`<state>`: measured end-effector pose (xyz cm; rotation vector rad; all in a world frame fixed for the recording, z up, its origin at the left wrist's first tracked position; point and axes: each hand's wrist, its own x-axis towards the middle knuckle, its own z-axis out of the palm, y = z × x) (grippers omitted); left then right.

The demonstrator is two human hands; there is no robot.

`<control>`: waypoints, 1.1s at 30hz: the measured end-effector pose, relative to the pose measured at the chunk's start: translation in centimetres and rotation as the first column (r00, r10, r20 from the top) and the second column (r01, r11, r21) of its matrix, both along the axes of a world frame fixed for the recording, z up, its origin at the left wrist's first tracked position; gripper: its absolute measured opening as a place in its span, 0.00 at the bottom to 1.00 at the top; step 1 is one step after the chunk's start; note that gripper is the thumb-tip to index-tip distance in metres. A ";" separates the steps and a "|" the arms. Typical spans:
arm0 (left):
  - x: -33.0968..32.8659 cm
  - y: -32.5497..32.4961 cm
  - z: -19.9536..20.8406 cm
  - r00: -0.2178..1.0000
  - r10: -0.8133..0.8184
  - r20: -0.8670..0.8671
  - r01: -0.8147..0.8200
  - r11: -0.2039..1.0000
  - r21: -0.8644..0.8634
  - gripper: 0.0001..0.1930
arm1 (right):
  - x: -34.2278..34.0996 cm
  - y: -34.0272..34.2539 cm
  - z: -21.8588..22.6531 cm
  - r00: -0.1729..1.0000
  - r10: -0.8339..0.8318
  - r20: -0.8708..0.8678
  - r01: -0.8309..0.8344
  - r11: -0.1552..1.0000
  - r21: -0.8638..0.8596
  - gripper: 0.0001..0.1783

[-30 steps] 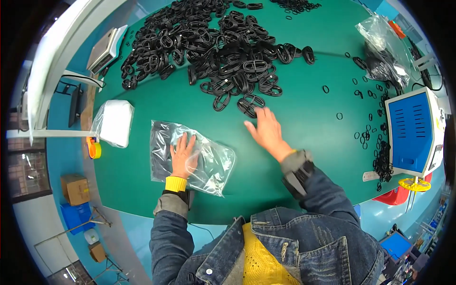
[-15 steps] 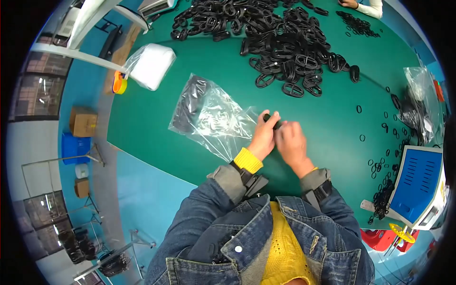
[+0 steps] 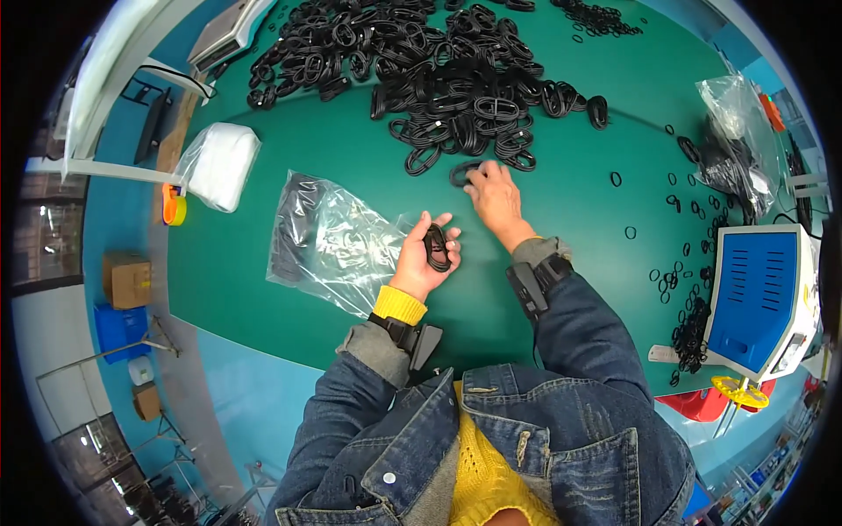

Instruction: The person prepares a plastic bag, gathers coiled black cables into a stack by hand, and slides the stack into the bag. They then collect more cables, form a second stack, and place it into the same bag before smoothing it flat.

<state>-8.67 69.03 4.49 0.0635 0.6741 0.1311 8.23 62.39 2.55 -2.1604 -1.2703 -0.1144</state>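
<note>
A small black coiled cable (image 3: 437, 249) lies across the palm of my left hand (image 3: 417, 266), the fingers curled loosely around it. Farther forward, my right hand (image 3: 500, 203) pinches another black coiled cable (image 3: 460, 174) at the near edge of a big cable pile (image 3: 412, 57). To the left of my left hand lies a clear plastic bag (image 3: 351, 241), flat on the table, with several dark coils bunched at its far left end.
The green table (image 3: 544, 316) carries loose black rings (image 3: 630, 233) on the right, beside a blue-and-white machine (image 3: 759, 298). Another clear bag (image 3: 737, 131) with dark contents lies behind it. At the left are a white plastic-wrapped stack (image 3: 219, 167) and tape rolls (image 3: 175, 207).
My hands have come apart. The right has reached forward and taken hold of a coil by the pile; the left has turned palm up, with its coil showing. The whole view has shifted.
</note>
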 end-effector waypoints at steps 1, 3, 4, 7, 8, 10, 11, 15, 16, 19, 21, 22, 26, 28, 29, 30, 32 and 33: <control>0.0 0.4 -0.1 0.999 -0.034 0.012 0.035 0.998 -0.061 0.19 | -0.1 -0.7 -0.1 1.000 -0.003 0.002 0.003 1.000 -0.003 0.10; 0.2 1.1 -0.3 0.997 -0.069 0.035 0.073 0.990 -0.123 0.20 | -1.2 -2.6 0.7 0.903 0.269 -0.334 -0.199 0.953 0.229 0.12; 0.3 1.3 -0.3 0.992 -0.121 0.030 0.124 0.988 -0.097 0.20 | -1.5 -3.4 1.2 0.906 0.265 -0.330 -0.197 0.954 0.225 0.12; 1.0 0.6 -0.4 0.970 -0.243 0.025 0.244 0.968 -0.050 0.21 | -1.1 -5.2 2.5 0.768 0.531 -0.358 -0.489 0.847 0.209 0.14; 1.2 -0.1 -0.5 0.974 -0.220 0.048 0.221 0.975 -0.011 0.21 | -0.7 -5.4 2.4 0.654 0.550 -0.520 -0.516 0.826 0.225 0.14; 1.6 -1.0 -0.5 0.980 -0.178 0.095 0.171 0.983 0.070 0.22 | 0.4 -5.6 2.2 0.353 0.525 -0.774 -0.552 0.785 0.281 0.13; 1.7 -1.1 -0.6 0.978 -0.185 0.097 0.179 0.981 0.072 0.22 | 1.5 -5.2 1.9 0.359 0.524 -0.772 -0.547 0.789 0.280 0.13; 1.7 -0.5 -1.4 0.913 -0.174 0.368 0.144 0.984 0.107 0.20 | 4.8 -1.2 4.0 0.970 -0.136 -0.199 0.151 0.986 0.063 0.12; 1.8 -0.3 -1.2 0.945 -0.146 0.292 0.122 0.988 0.097 0.20 | 5.1 -0.7 3.5 0.970 -0.131 -0.206 0.147 0.987 0.064 0.12; 2.8 0.0 -0.8 0.985 -0.101 0.139 0.091 0.993 0.071 0.21 | 6.1 -0.4 1.6 0.989 -0.130 0.067 0.136 0.987 -0.091 0.14; 2.5 0.3 -1.0 0.993 -0.037 0.116 0.033 0.999 0.038 0.21 | 4.5 -1.1 2.1 0.998 -0.052 0.025 0.052 0.998 0.021 0.15; 2.5 0.3 -1.1 0.994 -0.014 0.111 0.012 1.000 0.022 0.21 | 3.6 -2.0 2.9 1.000 0.010 0.004 -0.010 0.990 0.139 0.15; 2.5 0.1 -1.4 0.984 0.060 0.167 -0.050 0.997 -0.064 0.20 | -0.7 -5.5 5.5 0.949 0.314 0.013 -0.308 0.922 0.236 0.15; 1.7 -0.1 -2.8 0.974 0.026 0.225 -0.017 0.999 -0.044 0.21 | -2.0 -6.5 6.5 0.833 0.492 -0.253 -0.459 0.870 0.180 0.14; 1.2 -0.2 -3.6 0.961 0.000 0.278 0.005 1.000 -0.019 0.23 | -1.5 -6.7 6.4 0.835 0.489 -0.251 -0.456 0.871 0.180 0.14; 1.2 -0.3 -3.6 0.943 -0.030 0.330 0.029 1.000 0.006 0.25 | -0.4 -7.1 6.2 0.726 0.474 -0.498 -0.395 0.881 0.262 0.13; 1.7 -0.7 -3.0 0.931 -0.057 0.361 0.050 0.998 0.029 0.26 | 2.3 -6.5 4.8 0.818 0.307 -0.487 -0.207 0.946 0.249 0.12; 1.9 -0.8 -2.2 0.918 -0.077 0.389 0.060 0.997 0.055 0.27 | 3.7 -5.6 4.0 0.971 0.123 -0.206 -0.079 0.974 0.211 0.12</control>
